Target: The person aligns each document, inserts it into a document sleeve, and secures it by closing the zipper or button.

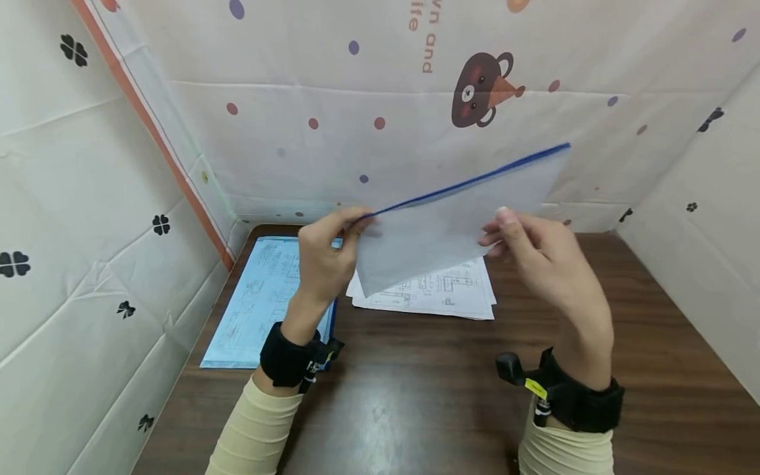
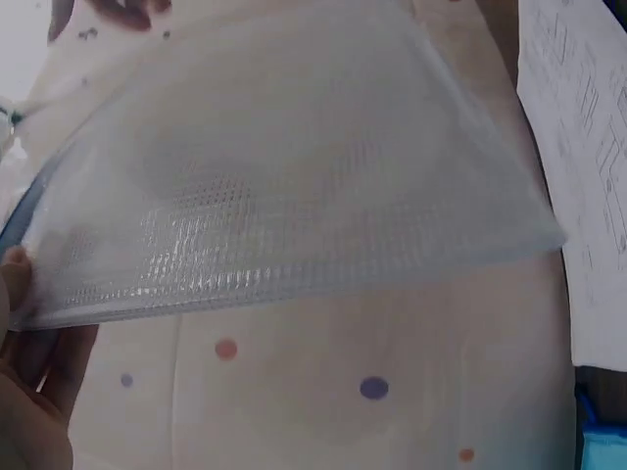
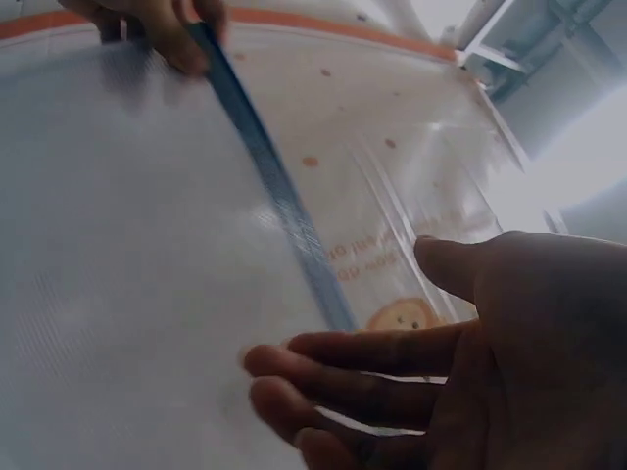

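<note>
A translucent zip pouch (image 1: 457, 211) with a blue zip strip (image 1: 475, 178) along its top edge is held up above the table, tilted up to the right. My left hand (image 1: 355, 223) pinches its left corner at the end of the strip; in the left wrist view only that hand's (image 2: 20, 392) edge shows under the pouch (image 2: 294, 196). My right hand (image 1: 497, 231) touches the pouch's right side with nearly straight fingers, thumb raised. In the right wrist view the fingers (image 3: 372, 351) lie against the pouch (image 3: 127, 245) beside the strip (image 3: 284, 206).
A stack of white sheets with line drawings (image 1: 439, 293) lies on the brown table (image 1: 415, 396) under the pouch. A light blue printed sheet (image 1: 261, 297) lies at the left. Patterned cloth walls (image 1: 89, 231) close in the left, back and right sides.
</note>
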`<state>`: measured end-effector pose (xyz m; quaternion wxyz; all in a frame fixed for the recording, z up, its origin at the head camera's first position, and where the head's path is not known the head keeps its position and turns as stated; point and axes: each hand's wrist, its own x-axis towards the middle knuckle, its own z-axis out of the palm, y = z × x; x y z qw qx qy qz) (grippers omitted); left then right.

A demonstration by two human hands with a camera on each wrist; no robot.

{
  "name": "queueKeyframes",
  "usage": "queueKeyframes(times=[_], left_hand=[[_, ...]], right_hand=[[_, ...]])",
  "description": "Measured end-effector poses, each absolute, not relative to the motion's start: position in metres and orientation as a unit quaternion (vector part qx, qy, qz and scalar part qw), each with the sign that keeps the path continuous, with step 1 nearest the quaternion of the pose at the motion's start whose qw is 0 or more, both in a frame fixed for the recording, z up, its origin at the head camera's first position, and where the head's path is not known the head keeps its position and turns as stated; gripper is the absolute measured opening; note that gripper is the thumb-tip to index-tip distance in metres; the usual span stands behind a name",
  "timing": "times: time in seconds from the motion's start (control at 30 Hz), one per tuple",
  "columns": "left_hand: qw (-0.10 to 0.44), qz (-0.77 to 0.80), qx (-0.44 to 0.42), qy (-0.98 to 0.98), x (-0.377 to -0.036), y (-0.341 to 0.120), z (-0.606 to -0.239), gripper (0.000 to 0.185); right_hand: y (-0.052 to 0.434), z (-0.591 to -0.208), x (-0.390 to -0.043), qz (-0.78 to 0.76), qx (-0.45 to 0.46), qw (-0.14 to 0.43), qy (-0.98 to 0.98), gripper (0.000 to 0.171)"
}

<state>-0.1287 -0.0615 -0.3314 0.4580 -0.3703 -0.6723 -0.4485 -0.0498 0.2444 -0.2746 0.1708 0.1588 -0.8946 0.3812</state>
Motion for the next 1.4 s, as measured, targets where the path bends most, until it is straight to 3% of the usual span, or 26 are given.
queueKeyframes(times=[0.1, 0.2, 0.33, 0.47, 0.67, 0.87, 0.97, 1.07, 1.23, 1.4], left_hand=[[0.469, -0.423, -0.423, -0.65, -0.121, -0.051, -0.33, 0.011], [0.483, -0.392, -0.461, -0.633, -0.114, -0.044, -0.327, 0.014], [0.513, -0.352, -0.482, -0.617, -0.103, -0.04, -0.321, 0.023], [0.504, -0.337, -0.486, -0.629, -0.096, -0.038, -0.318, 0.027], [0.4, -0.305, -0.476, -0.721, -0.098, -0.042, -0.324, 0.02], [0.259, -0.313, -0.467, -0.785, -0.096, -0.034, -0.332, 0.037], [0.242, -0.351, -0.465, -0.776, -0.093, -0.028, -0.332, 0.041], [0.229, -0.391, -0.47, -0.757, -0.09, -0.021, -0.332, 0.045], [0.182, -0.41, -0.481, -0.753, -0.086, -0.014, -0.333, 0.042], [0.136, -0.414, -0.494, -0.752, -0.086, -0.014, -0.334, 0.03]], right_hand=[[0.237, -0.273, -0.053, 0.394, 0.154, 0.15, -0.894, 0.064], [0.235, -0.273, -0.055, 0.409, 0.129, 0.171, -0.887, 0.073], [0.238, -0.272, -0.053, 0.418, 0.076, 0.197, -0.883, 0.07], [0.239, -0.272, -0.05, 0.447, 0.065, 0.209, -0.867, 0.06], [0.236, -0.274, -0.048, 0.479, 0.139, 0.282, -0.819, 0.046], [0.231, -0.275, -0.05, 0.379, 0.271, 0.328, -0.822, 0.02], [0.221, -0.277, -0.051, 0.329, 0.333, 0.317, -0.825, 0.013], [0.209, -0.28, -0.051, 0.31, 0.381, 0.269, -0.828, 0.015], [0.199, -0.283, -0.05, 0.316, 0.391, 0.196, -0.842, 0.014], [0.201, -0.285, -0.052, 0.31, 0.385, 0.165, -0.853, 0.009]])
